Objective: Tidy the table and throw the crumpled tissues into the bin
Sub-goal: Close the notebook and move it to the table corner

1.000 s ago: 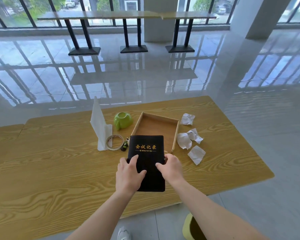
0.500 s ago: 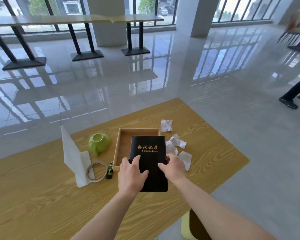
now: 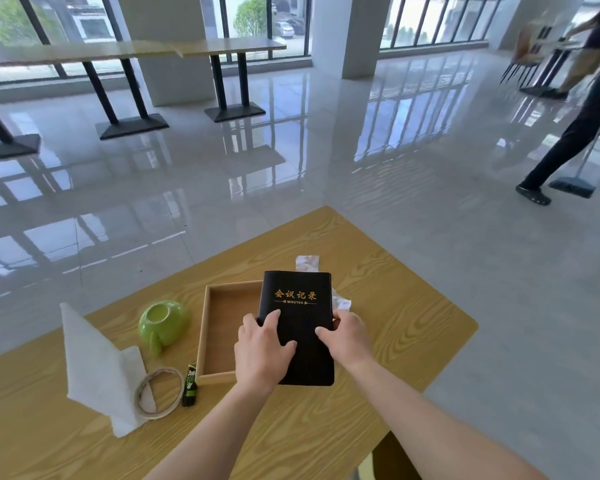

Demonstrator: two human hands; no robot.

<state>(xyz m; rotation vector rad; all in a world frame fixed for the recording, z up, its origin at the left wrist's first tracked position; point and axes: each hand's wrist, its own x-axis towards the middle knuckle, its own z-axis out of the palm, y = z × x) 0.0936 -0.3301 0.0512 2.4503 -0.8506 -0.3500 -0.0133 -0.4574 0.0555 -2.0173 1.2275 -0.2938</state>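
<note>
Both hands hold a black notebook with gold lettering above the right half of a shallow wooden tray. My left hand grips its lower left, my right hand its right edge. One crumpled tissue lies just beyond the notebook and another peeks out at its right side; other tissues are hidden behind notebook and hand. The yellow-green rim of a bin shows below the table's near edge, by my right forearm.
On the wooden table left of the tray: an overturned green cup, a folded white cloth, a tape roll, a small dark green object. A person with a broom walks at the far right.
The notebook has moved away from me and rightward, from the table in front of the tray to over the tray's right side. The view swung right; a sweeping person came into view.
</note>
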